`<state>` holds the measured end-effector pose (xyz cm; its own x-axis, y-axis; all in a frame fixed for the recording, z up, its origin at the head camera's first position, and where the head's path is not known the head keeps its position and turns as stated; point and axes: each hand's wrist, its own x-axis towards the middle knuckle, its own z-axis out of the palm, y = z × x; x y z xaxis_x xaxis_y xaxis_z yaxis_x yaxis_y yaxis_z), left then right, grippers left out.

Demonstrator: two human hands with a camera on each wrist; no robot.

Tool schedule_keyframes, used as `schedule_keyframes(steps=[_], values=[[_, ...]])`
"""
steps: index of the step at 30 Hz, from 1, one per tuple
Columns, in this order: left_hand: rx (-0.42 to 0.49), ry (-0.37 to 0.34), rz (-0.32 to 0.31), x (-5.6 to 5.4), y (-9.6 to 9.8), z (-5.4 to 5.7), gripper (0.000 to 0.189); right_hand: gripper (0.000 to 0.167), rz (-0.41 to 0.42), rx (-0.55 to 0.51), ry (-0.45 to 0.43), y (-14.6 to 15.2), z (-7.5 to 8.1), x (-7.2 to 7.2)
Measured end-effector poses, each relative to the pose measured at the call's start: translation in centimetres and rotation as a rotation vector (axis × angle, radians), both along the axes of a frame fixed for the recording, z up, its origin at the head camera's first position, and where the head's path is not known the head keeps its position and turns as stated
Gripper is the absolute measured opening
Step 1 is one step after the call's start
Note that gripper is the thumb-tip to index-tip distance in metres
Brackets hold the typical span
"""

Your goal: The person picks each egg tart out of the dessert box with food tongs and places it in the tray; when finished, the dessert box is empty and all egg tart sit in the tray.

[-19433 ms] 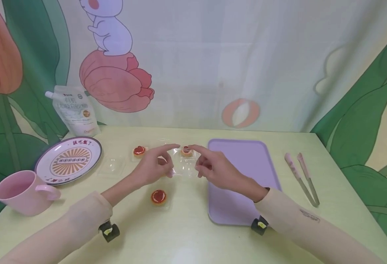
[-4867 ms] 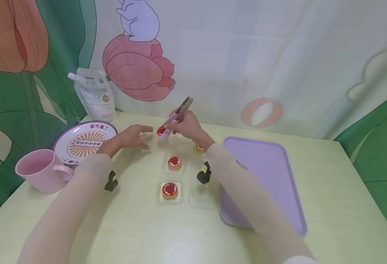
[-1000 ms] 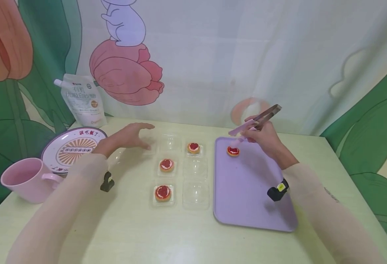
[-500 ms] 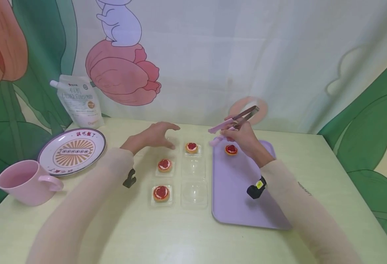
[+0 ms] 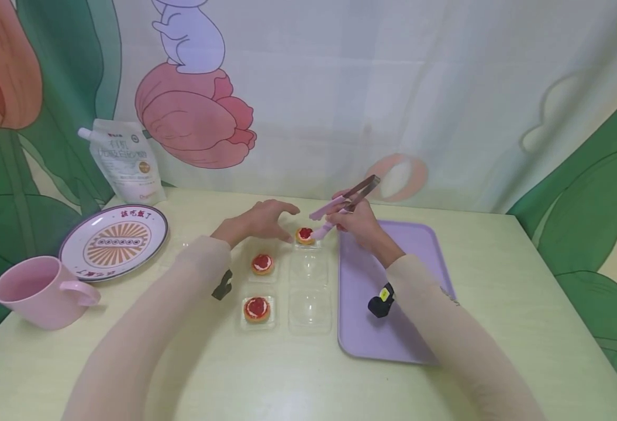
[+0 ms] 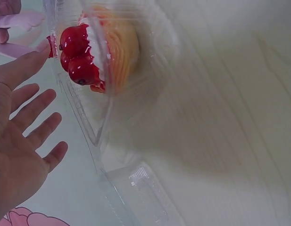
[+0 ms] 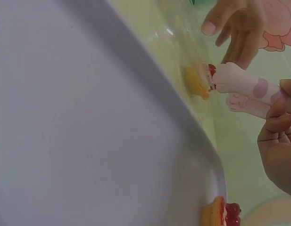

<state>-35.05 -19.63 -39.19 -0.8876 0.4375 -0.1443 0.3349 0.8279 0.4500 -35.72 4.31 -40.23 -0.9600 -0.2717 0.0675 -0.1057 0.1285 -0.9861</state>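
A: Layout, biggest first?
B: Counter [image 5: 282, 374] carries everything. Purple tray [image 5: 361, 333] right, plate [image 5: 119, 242] left, pouch [image 5: 126, 166] standing behind it, pink mug [image 5: 29, 298] in front.
A: Hands?
B: Left hand [image 5: 266, 219]: fingers spread, just beside the rear tart. Right hand [image 5: 355, 222]: fingers pinching pink-ended tongs [image 5: 325, 209], arms parted.
A: Containers?
B: Clear containers [image 5: 310, 310], open, between plate and tray.
A: Tarts?
B: Front tart [image 5: 257, 309], middle tart [image 5: 262, 264] and rear tart [image 5: 304, 235] each in one. Tong tip at the rear one's right edge; can't tell if touching. Fourth tart [image 7: 220, 214] by the tray's edge, right wrist view.
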Motion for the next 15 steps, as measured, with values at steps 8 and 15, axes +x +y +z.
schedule_keyframes(steps=[8,15], values=[[-0.002,-0.02,-0.012,-0.1,0.5,-0.1,0.069,0.047,-0.008,0.061,-0.007,-1.2,-0.8,0.0],[-0.013,-0.008,-0.037,-0.3,0.9,-0.2,0.069,0.049,0.008,0.073,-0.023,-1.8,-1.5,0.1]])
